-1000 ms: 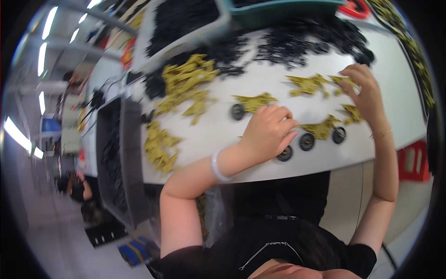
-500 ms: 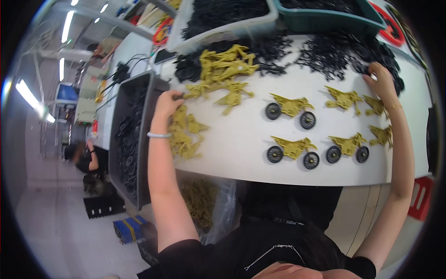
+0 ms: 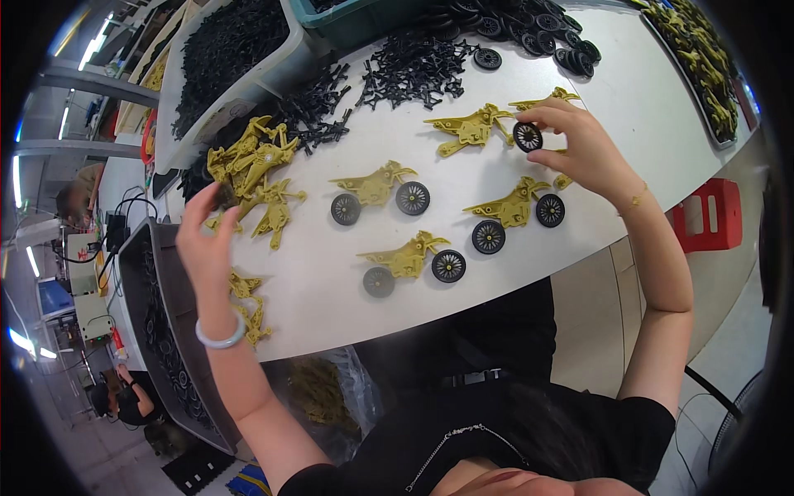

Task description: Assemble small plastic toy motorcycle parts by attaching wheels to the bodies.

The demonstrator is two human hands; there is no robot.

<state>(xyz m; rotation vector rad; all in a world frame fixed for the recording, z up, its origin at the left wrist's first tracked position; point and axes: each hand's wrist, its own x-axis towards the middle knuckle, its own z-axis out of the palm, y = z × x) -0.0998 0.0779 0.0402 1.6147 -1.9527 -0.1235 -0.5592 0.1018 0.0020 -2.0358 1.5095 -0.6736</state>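
My right hand (image 3: 583, 149) pinches a black spoked wheel (image 3: 528, 137) between thumb and fingers, at the front end of a yellow toy motorcycle body (image 3: 469, 130). I cannot tell whether wheel and body touch. My left hand (image 3: 205, 240) is closed on a small, blurred dark piece (image 3: 224, 196), beside a heap of yellow bodies (image 3: 256, 161). Between my hands lie yellow motorcycles with two black wheels each: one at the upper left (image 3: 376, 188), one nearer me (image 3: 407, 258), one on the right (image 3: 506, 208). Further yellow parts are partly hidden behind my right hand.
Loose black wheels (image 3: 542, 33) and small black forked parts (image 3: 413, 70) are heaped at the far side. Behind stand a clear bin (image 3: 285, 62) and a green bin (image 3: 318, 21). A grey bin (image 3: 178, 322) is at left, a red stool (image 3: 710, 217) at right.
My view has turned, so the table appears shifted left. My right hand has come from the wheel pile to a yellow body, bringing a wheel. My left hand still grips a dark piece.
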